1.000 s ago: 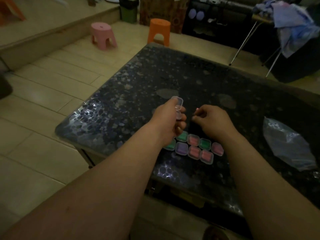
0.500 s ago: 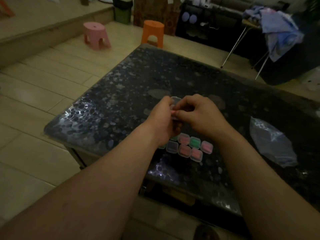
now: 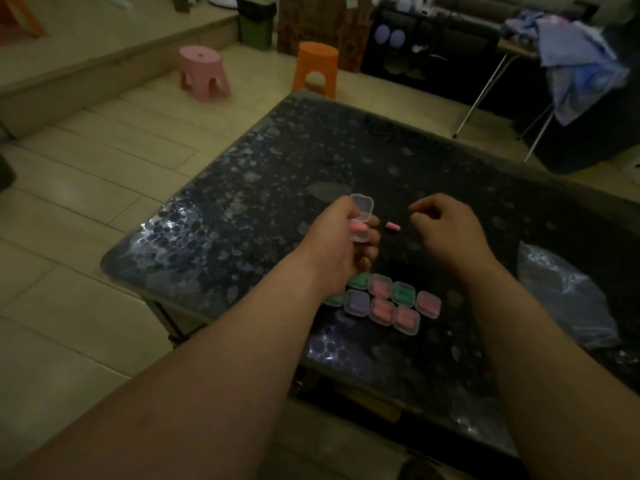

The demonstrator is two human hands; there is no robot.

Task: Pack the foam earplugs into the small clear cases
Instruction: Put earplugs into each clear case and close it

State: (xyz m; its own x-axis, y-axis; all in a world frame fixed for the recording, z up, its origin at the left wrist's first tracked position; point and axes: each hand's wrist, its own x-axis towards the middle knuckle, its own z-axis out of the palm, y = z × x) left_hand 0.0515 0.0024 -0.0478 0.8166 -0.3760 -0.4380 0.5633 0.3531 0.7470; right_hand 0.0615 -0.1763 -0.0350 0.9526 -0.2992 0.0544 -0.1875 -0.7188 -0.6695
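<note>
An open clear case (image 3: 362, 214) is pinched in the fingers (image 3: 370, 244) of the left hand (image 3: 332, 247) above the dark speckled counter (image 3: 242, 188), with one pink earplug (image 3: 358, 231) lodged in its lower half. A loose earplug (image 3: 393, 226) shows just beside the case at 3 o'clock, apart from the right hand (image 3: 450, 230), whose fingers are loosely curled and grasp nothing that can be seen. A cluster of filled cases (image 3: 381, 310) lies at 6 o'clock, and a crumpled plastic bag (image 3: 568, 296) at 4 o'clock. The likely trouble is the loose plug: light foam could roll or bounce off across the glossy top. The case also looks tilted and could spill the plug already in it. In the dim light it cannot be told whether the loose plug rests on the counter or hangs in mid-air. The case's hinge is hidden behind the hand, the left wrist covers part of one green case, and the bag's contents are unclear
</note>
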